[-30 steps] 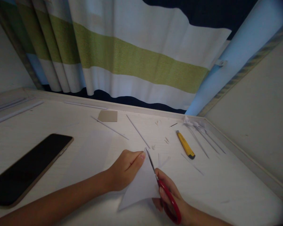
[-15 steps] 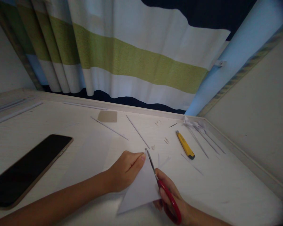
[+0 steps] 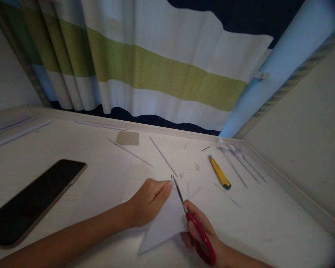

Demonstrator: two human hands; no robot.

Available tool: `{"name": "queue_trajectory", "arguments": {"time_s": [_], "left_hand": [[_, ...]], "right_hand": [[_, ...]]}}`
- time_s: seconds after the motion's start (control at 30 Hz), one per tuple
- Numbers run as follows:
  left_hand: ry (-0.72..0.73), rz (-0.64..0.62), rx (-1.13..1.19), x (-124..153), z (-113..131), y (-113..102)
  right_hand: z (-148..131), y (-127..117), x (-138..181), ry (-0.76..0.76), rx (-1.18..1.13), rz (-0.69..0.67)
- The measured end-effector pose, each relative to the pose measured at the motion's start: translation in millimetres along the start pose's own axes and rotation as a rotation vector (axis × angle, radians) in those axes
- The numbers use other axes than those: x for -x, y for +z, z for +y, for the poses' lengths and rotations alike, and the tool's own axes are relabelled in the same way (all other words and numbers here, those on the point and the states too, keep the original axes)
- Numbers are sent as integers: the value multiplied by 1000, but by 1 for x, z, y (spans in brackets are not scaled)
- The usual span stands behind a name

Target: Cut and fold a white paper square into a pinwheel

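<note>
Pinching paper [image 3: 163, 225] nr its tip w/ left hand [image 3: 149, 204], right hand [image 3: 209, 231] grip clamped round scissors [image 3: 190, 217]. Prob light, floppy, creases easily; best held nr the blades imo.

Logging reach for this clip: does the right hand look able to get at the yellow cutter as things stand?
Probably yes: the yellow cutter lies just beyond the right hand, with nothing standing between, though that hand would likely need to let go of the red-handled scissors first.

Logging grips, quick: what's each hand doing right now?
Left hand: closed, pinching the white paper.
Right hand: closed on the red-handled scissors.
</note>
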State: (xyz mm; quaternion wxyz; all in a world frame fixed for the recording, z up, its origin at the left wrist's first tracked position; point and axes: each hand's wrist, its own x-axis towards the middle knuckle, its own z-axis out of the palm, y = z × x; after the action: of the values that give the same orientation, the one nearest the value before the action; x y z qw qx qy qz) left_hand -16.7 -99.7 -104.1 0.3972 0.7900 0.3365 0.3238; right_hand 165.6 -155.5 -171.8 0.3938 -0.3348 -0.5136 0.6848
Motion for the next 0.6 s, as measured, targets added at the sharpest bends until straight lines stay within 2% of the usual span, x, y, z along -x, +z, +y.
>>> {"name": "queue_trajectory", "arguments": {"time_s": [0.4, 0.6], "left_hand": [[-6, -21, 18, 0, 1, -1], [-7, 24, 28, -2, -3, -1]], "right_hand": [[-9, 5, -5, 16, 3, 4], [-21, 7, -10, -17, 151, 111]]}}
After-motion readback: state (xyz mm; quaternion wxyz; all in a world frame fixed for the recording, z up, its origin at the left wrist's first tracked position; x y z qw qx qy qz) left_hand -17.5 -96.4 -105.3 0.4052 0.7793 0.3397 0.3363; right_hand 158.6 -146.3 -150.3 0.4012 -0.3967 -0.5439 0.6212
